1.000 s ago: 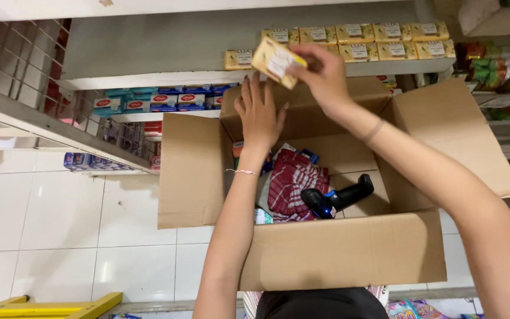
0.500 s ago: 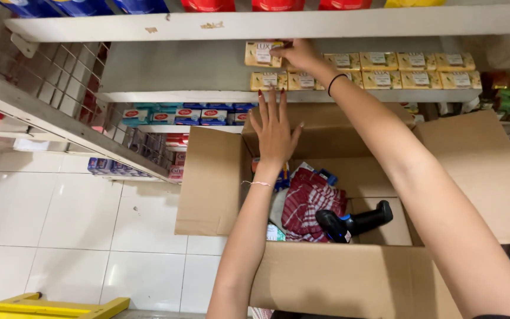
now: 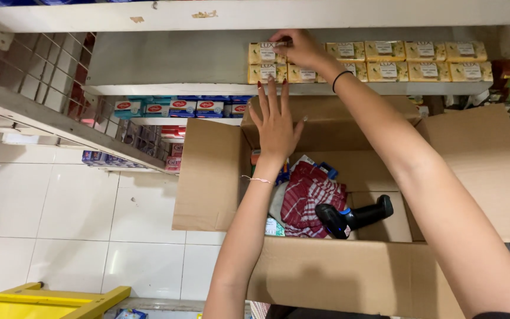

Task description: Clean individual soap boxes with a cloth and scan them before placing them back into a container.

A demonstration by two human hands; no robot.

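Observation:
My right hand (image 3: 300,48) reaches up to the shelf and presses a small yellow soap box (image 3: 265,53) into the top row, fingers on its right end. A second row of the same yellow boxes (image 3: 302,73) lies below it. My left hand (image 3: 275,121) hovers open, fingers spread and pointing up, just under the shelf edge (image 3: 172,88) and above the open cardboard box (image 3: 337,277). Inside the carton lie a red checked cloth (image 3: 311,198) and a black handheld scanner (image 3: 352,217).
Yellow soap boxes (image 3: 426,61) line the shelf to the right. Blue and red soap boxes (image 3: 178,108) fill a lower shelf. A wire rack (image 3: 42,82) stands left. White floor tiles (image 3: 60,207) lie below, with a yellow step stool (image 3: 48,301) at the bottom left.
My right hand carried the yellow soap box up from above the carton to the shelf's top row. The left hand rose slightly, staying open. The view tilted upward.

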